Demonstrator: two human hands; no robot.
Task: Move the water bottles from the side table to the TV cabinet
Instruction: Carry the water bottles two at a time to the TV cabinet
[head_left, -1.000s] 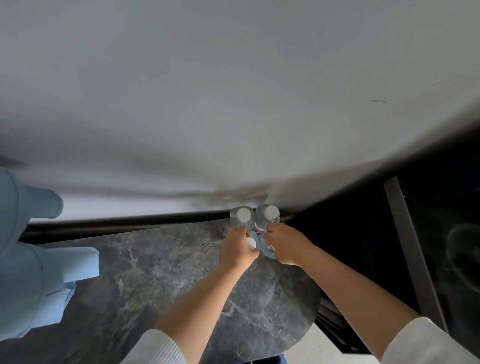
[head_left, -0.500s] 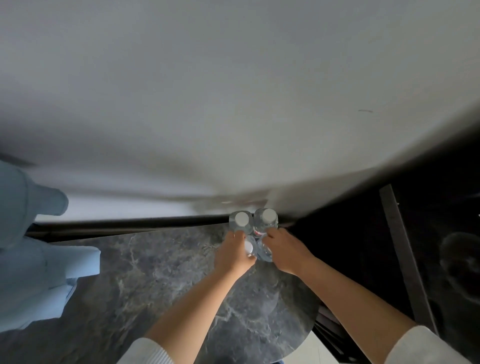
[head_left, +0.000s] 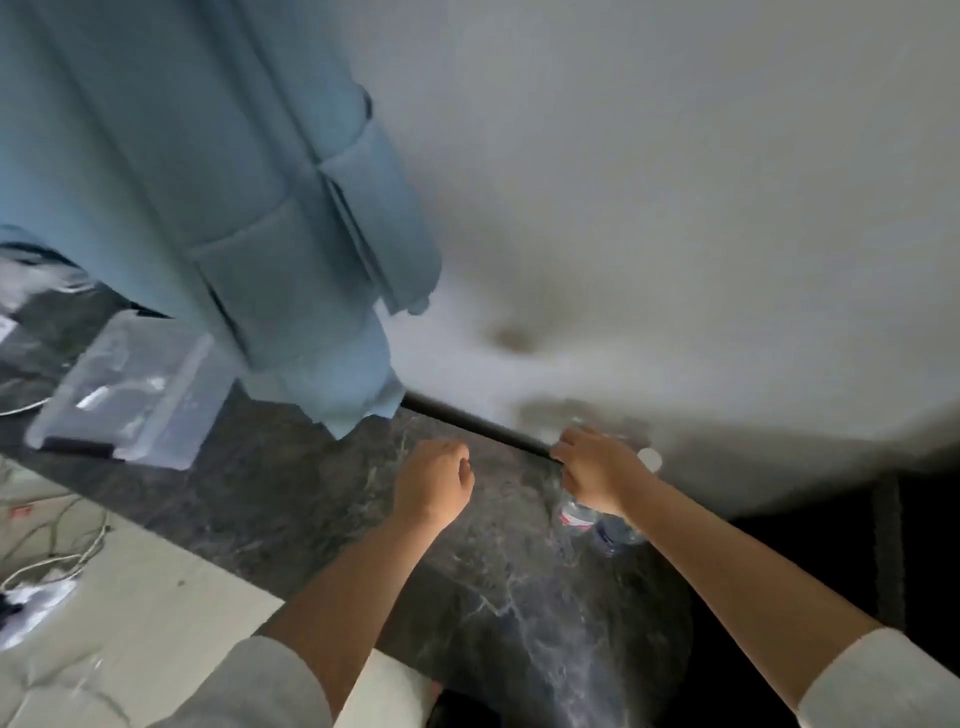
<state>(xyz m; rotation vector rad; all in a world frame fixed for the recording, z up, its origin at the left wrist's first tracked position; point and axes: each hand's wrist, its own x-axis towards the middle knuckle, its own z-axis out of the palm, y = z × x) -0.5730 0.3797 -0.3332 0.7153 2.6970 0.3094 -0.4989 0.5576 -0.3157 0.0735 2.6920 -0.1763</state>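
Left hand loosely fisted; right hand gripping, fingers curled.

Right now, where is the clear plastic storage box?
In the head view the clear plastic storage box sits far left on the dark marble tabletop, just below the hanging light-blue fabric.

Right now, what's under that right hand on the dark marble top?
Under the right hand are clear water bottles, one white cap showing beside it. The hand covers their necks, so their number is unclear.
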